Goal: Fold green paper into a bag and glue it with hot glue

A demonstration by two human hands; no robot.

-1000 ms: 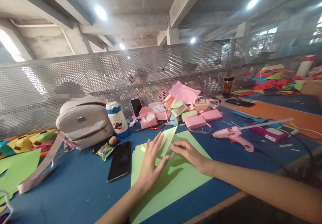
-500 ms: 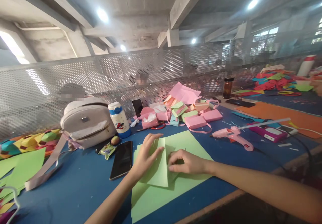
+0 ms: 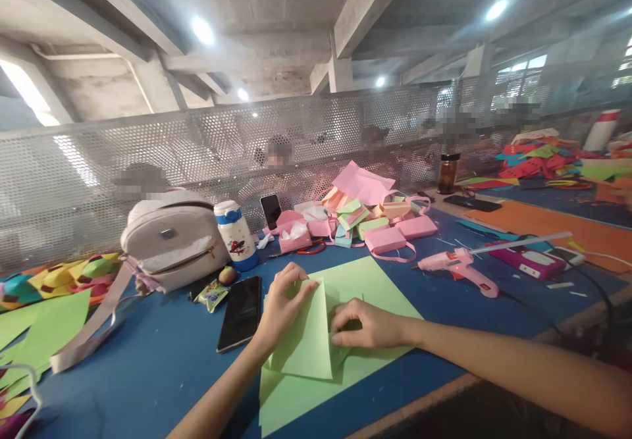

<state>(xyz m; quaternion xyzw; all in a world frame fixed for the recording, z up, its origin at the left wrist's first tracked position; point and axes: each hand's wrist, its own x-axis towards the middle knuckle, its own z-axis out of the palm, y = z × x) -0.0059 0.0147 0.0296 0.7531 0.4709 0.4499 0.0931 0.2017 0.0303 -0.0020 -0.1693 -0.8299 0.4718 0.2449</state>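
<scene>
A light green folded paper piece [image 3: 306, 343] lies on top of a larger green sheet [image 3: 365, 281] on the blue table [image 3: 148, 366]. My left hand [image 3: 279, 307] is curled over the piece's upper left edge, fingers pinching it. My right hand [image 3: 368, 324] presses on the piece's right side with closed fingers, thumb tucked under the fold. A black phone [image 3: 241, 312] lies just left of my left hand.
A white backpack [image 3: 170, 238], a white bottle with a blue cap [image 3: 237, 235], a pile of pink and green paper boxes [image 3: 365, 218] and a pink glue gun [image 3: 457, 264] stand behind the sheet. Coloured paper scraps [image 3: 44, 314] lie at left. A perforated metal screen [image 3: 197, 149] backs the table.
The raised green flap has been folded down flat. My left hand went from flat and spread to curled on the piece's edge; my right hand shifted slightly along the fold.
</scene>
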